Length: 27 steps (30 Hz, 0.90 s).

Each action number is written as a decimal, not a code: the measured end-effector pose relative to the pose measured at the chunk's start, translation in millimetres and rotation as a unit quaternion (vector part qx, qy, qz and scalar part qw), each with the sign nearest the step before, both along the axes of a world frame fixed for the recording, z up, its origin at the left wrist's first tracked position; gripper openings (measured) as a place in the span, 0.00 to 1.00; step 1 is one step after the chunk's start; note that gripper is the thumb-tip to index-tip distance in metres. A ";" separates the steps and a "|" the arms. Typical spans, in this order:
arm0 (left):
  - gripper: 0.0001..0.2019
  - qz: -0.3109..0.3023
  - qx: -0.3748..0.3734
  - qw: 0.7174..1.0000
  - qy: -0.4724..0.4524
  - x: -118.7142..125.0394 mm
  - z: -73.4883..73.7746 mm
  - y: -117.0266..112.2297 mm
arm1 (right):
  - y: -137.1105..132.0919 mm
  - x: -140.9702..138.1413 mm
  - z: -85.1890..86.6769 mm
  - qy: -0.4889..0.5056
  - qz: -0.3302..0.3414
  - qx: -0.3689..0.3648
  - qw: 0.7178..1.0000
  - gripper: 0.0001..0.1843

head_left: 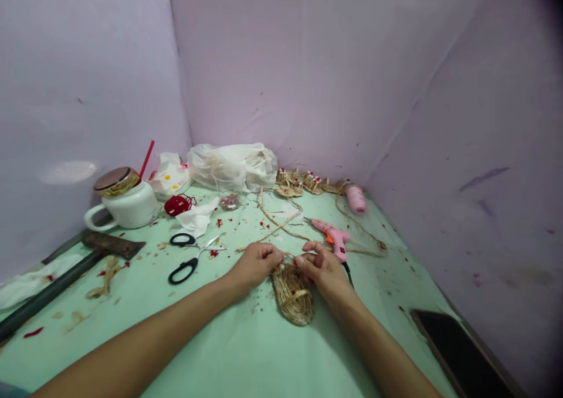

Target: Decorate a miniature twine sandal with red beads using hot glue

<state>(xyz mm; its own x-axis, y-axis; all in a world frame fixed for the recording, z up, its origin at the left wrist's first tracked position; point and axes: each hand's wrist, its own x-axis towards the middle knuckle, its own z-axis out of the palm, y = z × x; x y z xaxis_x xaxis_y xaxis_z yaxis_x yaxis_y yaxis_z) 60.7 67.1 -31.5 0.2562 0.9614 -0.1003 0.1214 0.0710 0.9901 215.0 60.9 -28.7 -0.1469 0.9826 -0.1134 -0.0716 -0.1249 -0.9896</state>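
Off the woven slipper's (pixel 292 297) near edge, green tabletop (pixel 264 360) lies open

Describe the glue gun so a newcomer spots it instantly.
On the pale green tabletop, find the right hand at the small woven slipper. Just beyond that hand lies the glue gun, nozzle pointing left, with a dark cord. It shares its pink with the spool farther back, but only the gun has an orange trigger.
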 end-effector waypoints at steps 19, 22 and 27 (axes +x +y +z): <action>0.10 0.076 -0.026 0.995 0.063 -2.4 -5.9 -6.0 | -2.8 14.9 0.9 -0.137 -0.031 0.018 0.990 0.10; 0.09 0.074 -0.023 0.995 0.062 -1.5 -7.0 -3.7 | -0.3 10.6 -9.2 -0.103 -0.051 0.004 0.993 0.12; 0.08 0.077 -0.028 0.995 0.059 0.2 -7.3 -3.8 | 1.8 9.2 -19.1 -0.103 -0.075 0.013 0.992 0.12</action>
